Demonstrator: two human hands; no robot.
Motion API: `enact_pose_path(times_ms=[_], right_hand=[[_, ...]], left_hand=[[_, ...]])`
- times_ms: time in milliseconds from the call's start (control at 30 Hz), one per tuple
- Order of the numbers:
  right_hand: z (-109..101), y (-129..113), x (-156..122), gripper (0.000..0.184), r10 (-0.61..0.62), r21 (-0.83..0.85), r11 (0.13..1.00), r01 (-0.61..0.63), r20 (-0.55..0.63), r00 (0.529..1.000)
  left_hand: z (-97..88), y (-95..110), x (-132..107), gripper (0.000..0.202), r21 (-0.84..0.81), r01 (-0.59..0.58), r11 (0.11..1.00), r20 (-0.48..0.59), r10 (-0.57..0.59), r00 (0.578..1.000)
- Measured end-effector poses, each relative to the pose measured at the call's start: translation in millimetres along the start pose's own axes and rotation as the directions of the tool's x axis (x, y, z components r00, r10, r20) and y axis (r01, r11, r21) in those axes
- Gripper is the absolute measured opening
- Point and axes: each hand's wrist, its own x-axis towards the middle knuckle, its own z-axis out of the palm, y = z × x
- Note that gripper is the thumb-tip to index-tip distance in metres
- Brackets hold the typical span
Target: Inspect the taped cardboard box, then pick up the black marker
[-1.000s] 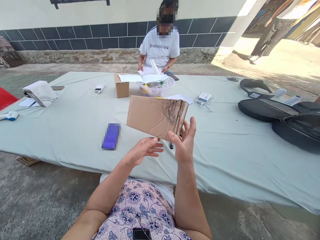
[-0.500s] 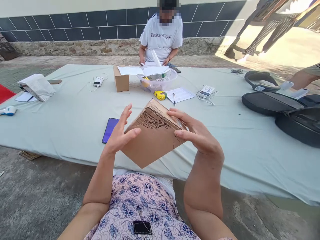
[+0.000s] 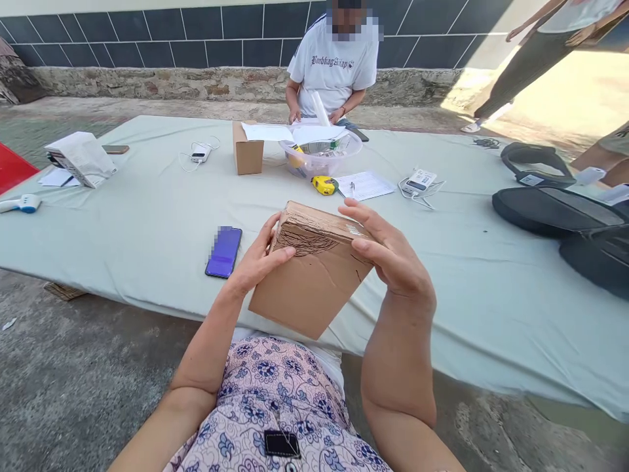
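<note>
I hold a flat brown cardboard box [image 3: 314, 275] upright in front of my chest, black scribbles on its top end. My left hand [image 3: 258, 261] grips its left edge, thumb across the front. My right hand [image 3: 390, 255] is closed over its top right corner, fingers curled along the top. A purple phone [image 3: 224, 251] lies on the pale green sheet [image 3: 147, 223] just left of my left hand.
Across the sheet a person in a white T-shirt [image 3: 334, 69] handles papers beside a small cardboard box [image 3: 247, 152] and a clear bowl [image 3: 319, 157]. A yellow tape measure [image 3: 324, 185], a form with a pen [image 3: 366, 185], chargers and black bags [image 3: 555, 210] lie around.
The box swung from held out flat and high to upright and near my chest. My left hand went from open beside it to gripping its left edge; my right hand now covers the top corner.
</note>
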Motion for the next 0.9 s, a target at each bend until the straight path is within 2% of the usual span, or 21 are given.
enact_pose_path(times_ms=[100,200,333,500,633,700,800,900], right_hand=[[13.9,12.1,-4.7,0.087,-0.010,0.151,0.988,0.028,-0.120,0.993],[29.3,24.1,-16.2,0.099,-0.010,0.222,0.974,0.036,-0.116,0.993],[45.7,33.9,-31.9,0.092,0.003,0.281,0.959,0.042,-0.158,0.988],[55.7,34.9,-39.0,0.089,0.021,0.304,0.951,0.051,-0.231,0.973],[56.0,34.8,-41.2,0.088,0.021,0.265,0.963,0.056,-0.278,0.960],[53.3,35.6,-42.3,0.087,0.012,0.235,0.970,0.056,-0.279,0.960],[49.4,36.2,-43.6,0.084,0.022,0.188,0.982,0.036,-0.295,0.955],[52.3,32.7,-43.7,0.091,0.000,-0.034,0.999,-0.018,-0.460,0.888]], left_hand=[[8.8,-0.9,0.5,0.077,-0.077,-0.032,0.996,-0.073,0.027,0.997],[13.1,-1.6,0.6,0.076,-0.109,-0.046,0.993,-0.123,0.033,0.992],[14.1,-3.4,0.1,0.079,-0.076,-0.032,0.997,-0.108,0.024,0.994],[16.4,-7.2,0.1,0.082,-0.046,-0.031,0.998,-0.093,0.027,0.995],[15.9,-11.0,0.9,0.088,-0.036,-0.046,0.998,-0.103,0.042,0.994],[12.9,-13.2,1.2,0.090,-0.019,-0.039,0.999,-0.037,0.038,0.999],[7.7,-18.1,2.5,0.105,0.026,-0.027,0.999,0.066,0.025,0.998],[6.0,-23.8,5.0,0.115,0.048,-0.040,0.998,0.036,0.038,0.999]])
